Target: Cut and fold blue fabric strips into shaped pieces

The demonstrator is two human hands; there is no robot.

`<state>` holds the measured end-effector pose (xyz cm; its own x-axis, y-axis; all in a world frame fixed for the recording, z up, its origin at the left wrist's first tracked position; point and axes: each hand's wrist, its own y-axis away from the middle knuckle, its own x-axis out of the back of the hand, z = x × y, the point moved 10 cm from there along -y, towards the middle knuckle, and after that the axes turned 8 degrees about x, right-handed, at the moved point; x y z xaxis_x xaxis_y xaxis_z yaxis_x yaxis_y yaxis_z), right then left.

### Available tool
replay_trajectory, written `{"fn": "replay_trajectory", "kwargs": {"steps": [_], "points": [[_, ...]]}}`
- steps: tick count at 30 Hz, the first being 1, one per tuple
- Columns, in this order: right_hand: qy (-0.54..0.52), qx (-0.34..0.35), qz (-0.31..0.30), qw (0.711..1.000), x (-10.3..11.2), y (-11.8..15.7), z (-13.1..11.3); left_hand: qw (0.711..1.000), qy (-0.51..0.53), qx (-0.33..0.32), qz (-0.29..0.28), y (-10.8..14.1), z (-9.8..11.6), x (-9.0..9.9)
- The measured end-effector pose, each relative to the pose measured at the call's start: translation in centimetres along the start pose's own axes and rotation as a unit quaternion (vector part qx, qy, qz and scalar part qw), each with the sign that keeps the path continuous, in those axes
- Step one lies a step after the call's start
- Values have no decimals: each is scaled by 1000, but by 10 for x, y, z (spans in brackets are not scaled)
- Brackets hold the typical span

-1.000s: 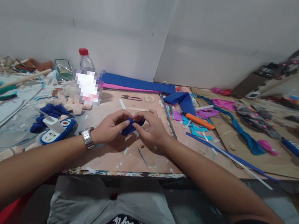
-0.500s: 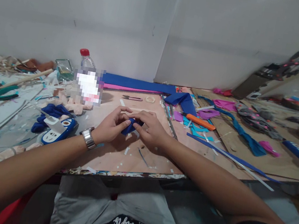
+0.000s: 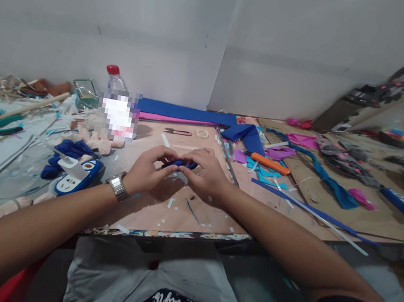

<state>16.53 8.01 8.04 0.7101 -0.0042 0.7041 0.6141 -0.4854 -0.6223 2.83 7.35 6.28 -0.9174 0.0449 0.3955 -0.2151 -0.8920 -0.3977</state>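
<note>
Above the table [image 3: 152, 210], both forearms converge; the left hand [image 3: 150, 167] and right hand [image 3: 207, 175], fingers curled, pinch the dark blue cloth [image 3: 180, 164] between them.

Around one blue piece [image 3: 187, 164], there is one bottle [image 3: 117, 84] at ten o'clock, one pair of snips [image 3: 177, 131] at eleven and one pale ring [image 3: 202, 133] at one. Three o'clock has one orange tool [image 3: 270, 163]; nine o'clock has one socket block [image 3: 78, 177] and one pair of green-handled pliers [image 3: 3, 126].
</note>
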Motion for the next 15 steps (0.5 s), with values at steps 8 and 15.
{"fn": "replay_trajectory", "kwargs": {"steps": [8, 15], "points": [[8, -3, 4, 1000, -1, 1, 10, 1000, 10, 3, -18, 0, 0, -3], [8, 14, 8, 1000, 0, 1, 9, 999, -11, -3, -36, 0, 4, -5]]}}
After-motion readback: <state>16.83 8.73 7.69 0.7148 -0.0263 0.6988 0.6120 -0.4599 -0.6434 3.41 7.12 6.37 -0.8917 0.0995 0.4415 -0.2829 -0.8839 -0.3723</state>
